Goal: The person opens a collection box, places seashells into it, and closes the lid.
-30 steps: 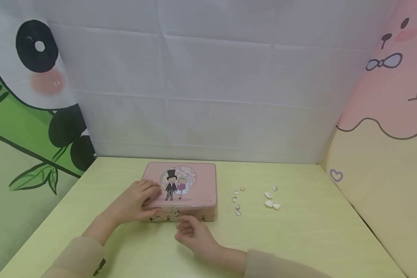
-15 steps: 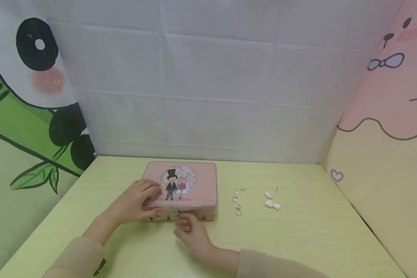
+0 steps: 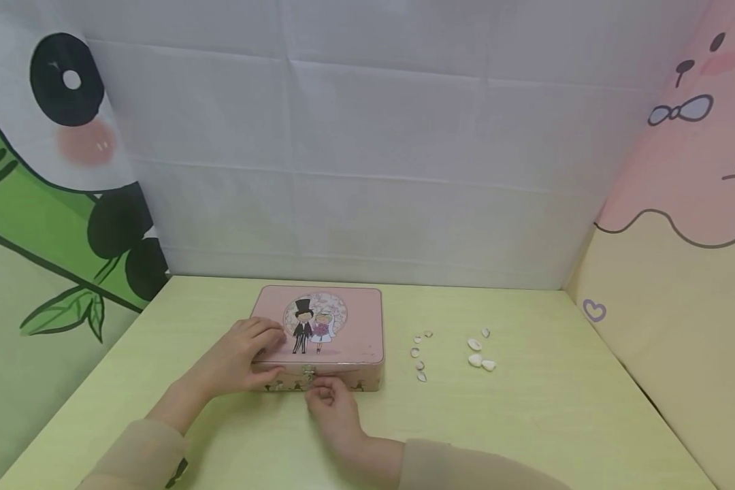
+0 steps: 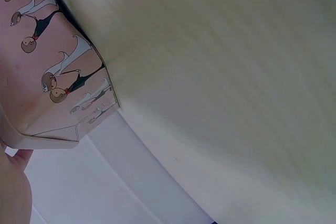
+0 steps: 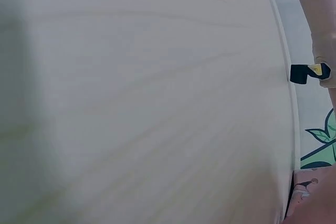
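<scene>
A pink tin box [image 3: 355, 327] with a bride and groom printed on its lid lies closed on the table. Over its left front corner is my left hand [image 3: 245, 354], fingers on the lid and thumb against the front side. My right hand [image 3: 337, 412] is at the middle of the front, its curled fingers pinching at the small metal clasp [image 3: 309, 373]; the fingertips partly cover the clasp's lower end. In the left wrist view, the printed side of the tin box [image 4: 52, 61] shows up close, with part of the left hand [image 4: 13, 187] at the edge.
Right of the box, several small shells [image 3: 415, 352] lie in a loose column. Farther right are several more, including larger white shells [image 3: 475, 360]. A white cloth backdrop [image 3: 380, 170] stands behind the yellow table [image 3: 527, 422], with printed panels at both sides.
My right hand has shifted slightly left and turned more upright, its fingers closer in on the clasp. The left hand, the box and the shells have stayed in place.
</scene>
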The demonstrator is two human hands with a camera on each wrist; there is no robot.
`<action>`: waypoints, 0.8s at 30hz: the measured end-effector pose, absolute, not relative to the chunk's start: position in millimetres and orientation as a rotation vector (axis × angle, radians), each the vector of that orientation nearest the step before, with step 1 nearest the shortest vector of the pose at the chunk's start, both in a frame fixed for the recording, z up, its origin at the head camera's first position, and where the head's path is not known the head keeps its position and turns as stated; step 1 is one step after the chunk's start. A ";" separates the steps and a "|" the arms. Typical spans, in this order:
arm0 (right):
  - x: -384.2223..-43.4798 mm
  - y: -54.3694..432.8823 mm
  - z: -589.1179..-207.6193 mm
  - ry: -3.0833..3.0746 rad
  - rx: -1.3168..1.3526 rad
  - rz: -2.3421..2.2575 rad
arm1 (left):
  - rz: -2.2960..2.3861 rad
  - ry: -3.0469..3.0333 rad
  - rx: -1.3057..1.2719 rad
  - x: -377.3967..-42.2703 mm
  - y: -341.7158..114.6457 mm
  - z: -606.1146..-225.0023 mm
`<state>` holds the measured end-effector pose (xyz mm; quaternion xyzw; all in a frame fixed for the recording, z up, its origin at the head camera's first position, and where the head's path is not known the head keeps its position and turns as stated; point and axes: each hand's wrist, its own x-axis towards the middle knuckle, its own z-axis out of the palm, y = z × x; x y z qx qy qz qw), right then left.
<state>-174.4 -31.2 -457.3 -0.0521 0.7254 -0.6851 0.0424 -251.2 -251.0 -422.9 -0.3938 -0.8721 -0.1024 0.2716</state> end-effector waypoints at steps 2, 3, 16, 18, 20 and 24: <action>-174.6 -34.6 -458.5 2.178 -0.113 -2.155 | -0.276 -2.352 -1.058 -250.8 -250.7 -422.7; -174.7 -36.5 -459.1 2.153 -0.084 -2.184 | -0.276 -2.355 -1.057 -250.7 -250.5 -422.6; -175.4 -47.9 -460.1 2.049 0.154 -2.260 | -0.275 -2.358 -1.052 -250.9 -250.1 -423.6; -176.0 -49.3 -461.3 2.057 0.167 -2.266 | -0.281 -2.357 -1.055 -251.0 -250.1 -424.1; -176.4 -50.7 -461.7 2.068 0.186 -2.271 | -0.286 -2.356 -1.056 -251.1 -250.0 -424.6; -176.7 -53.1 -461.1 2.055 0.186 -2.284 | -0.292 -2.359 -1.051 -250.7 -249.5 -424.9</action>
